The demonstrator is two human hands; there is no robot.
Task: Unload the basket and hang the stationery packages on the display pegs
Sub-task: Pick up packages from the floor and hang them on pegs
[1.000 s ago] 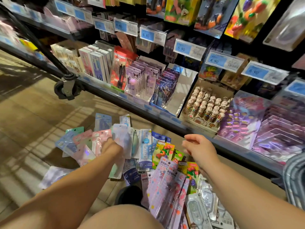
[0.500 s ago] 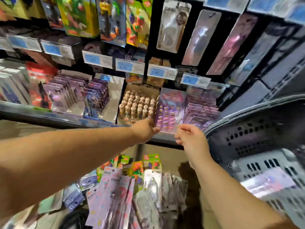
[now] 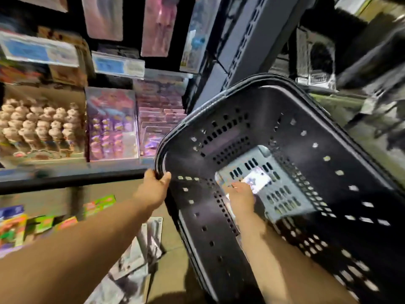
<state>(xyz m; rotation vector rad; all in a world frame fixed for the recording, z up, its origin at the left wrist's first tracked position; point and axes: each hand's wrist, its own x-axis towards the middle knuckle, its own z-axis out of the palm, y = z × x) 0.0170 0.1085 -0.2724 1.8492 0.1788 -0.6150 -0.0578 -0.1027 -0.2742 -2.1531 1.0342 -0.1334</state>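
At 5 o'clock, black perforated plastic basket [image 3: 285,119] looks nearly emptied: left hand [image 3: 153,189] grips its rim, right hand [image 3: 241,198] reaches one glossy white-purple package [image 3: 257,178], grasp unclear; floor packages [image 3: 135,260] at 7 o'clock unhung.

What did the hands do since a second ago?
The left hand left the floor packages, swung right and took hold of the basket by its rim. The right hand went down into the basket to a package on its bottom; a grip is unclear. The floor packages stayed put.
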